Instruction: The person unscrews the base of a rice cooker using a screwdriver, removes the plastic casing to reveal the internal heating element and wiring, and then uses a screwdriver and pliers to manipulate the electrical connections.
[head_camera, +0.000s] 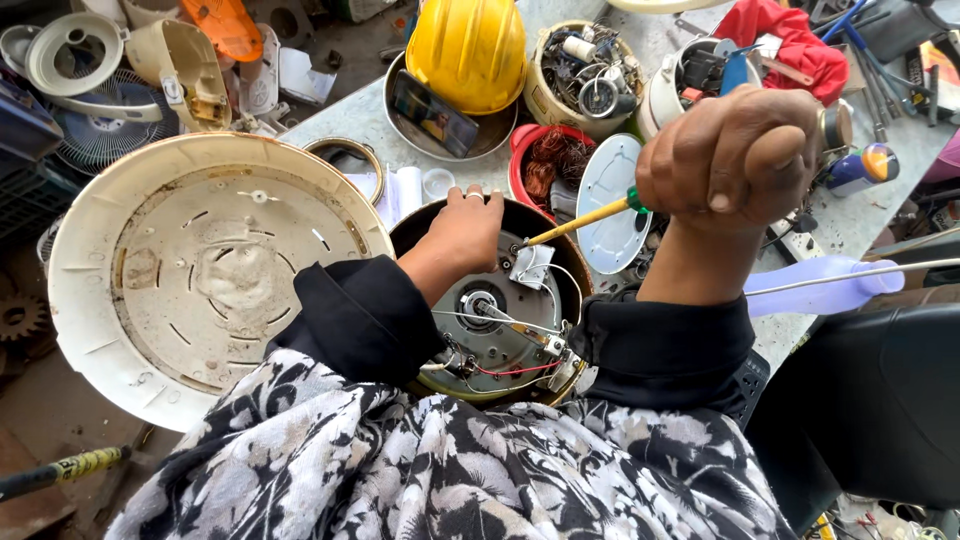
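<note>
An upturned round cooker body (497, 340) with a metal base plate, wires and terminals lies in front of me. My left hand (462, 230) rests on its far rim and steadies it. My right hand (735, 155) is closed on the handle of a yellow-shafted screwdriver (580, 220) with a green collar. The screwdriver's tip touches a small white bracket (528, 265) inside the body. Red and white wires (510, 370) run across the near side.
A large cream round base cover (190, 275) lies to the left. Behind are a yellow hard hat (470, 50), a metal bowl with a phone (435, 115), bowls of parts (585, 70), a red bowl with copper wire (550, 160), a white disc (610, 200) and a black chair (870, 400).
</note>
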